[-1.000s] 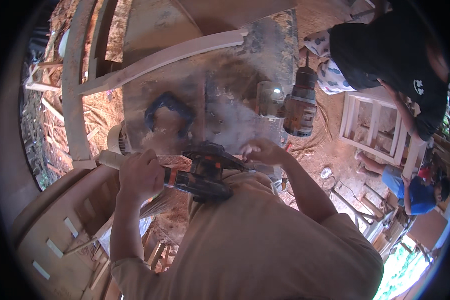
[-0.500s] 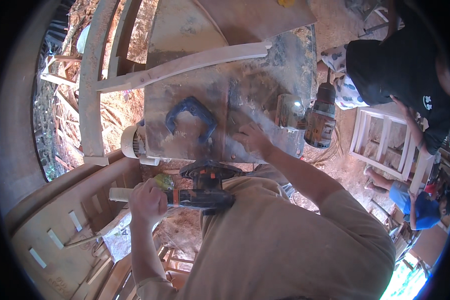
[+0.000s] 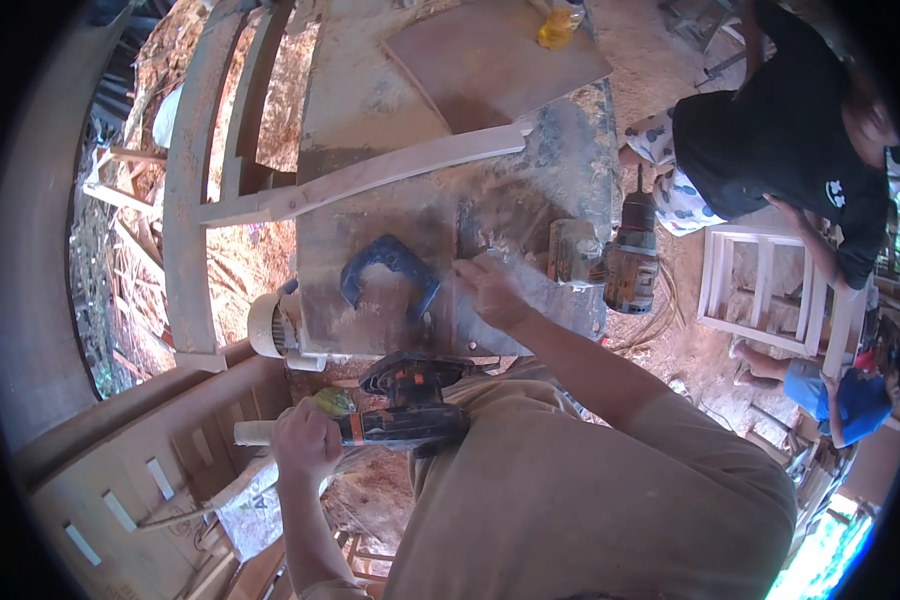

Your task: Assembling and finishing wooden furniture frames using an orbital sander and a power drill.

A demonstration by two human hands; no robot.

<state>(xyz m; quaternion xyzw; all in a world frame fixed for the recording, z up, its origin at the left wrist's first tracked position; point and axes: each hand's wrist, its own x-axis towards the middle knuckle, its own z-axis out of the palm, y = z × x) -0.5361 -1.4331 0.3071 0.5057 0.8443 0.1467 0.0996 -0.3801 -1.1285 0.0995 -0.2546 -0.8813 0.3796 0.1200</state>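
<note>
Black handheld power tool with orange markings and a broad, round, dark head [image 3: 415,424] sits crosswise before the wearer's tan cloth shirt [image 3: 590,480], its thick end against or very near the fabric, just off the near edge of the dust-covered flat workbench [image 3: 565,165]. Left hand [image 3: 307,440]: closed around the tool's narrow end, beside an orange collar [image 3: 354,428]; a pale cylinder [image 3: 255,433] projects past the fist, seemingly part of the same handle. Right hand [image 3: 492,292]: off the tool, over the workbench, fingers partly curled, near a dark-blue arch-shaped piece [image 3: 394,252]; contact with the bench cannot be confirmed. Handling, as judged: body rigid and fairly heavy, weight biased away from the gripping fist, so a one-handed hold is liable to twist. Dust may make the casing slippery. Advisable hold: one hand on the slim handle, the other on the thick black housing, clear of the round head.
</note>
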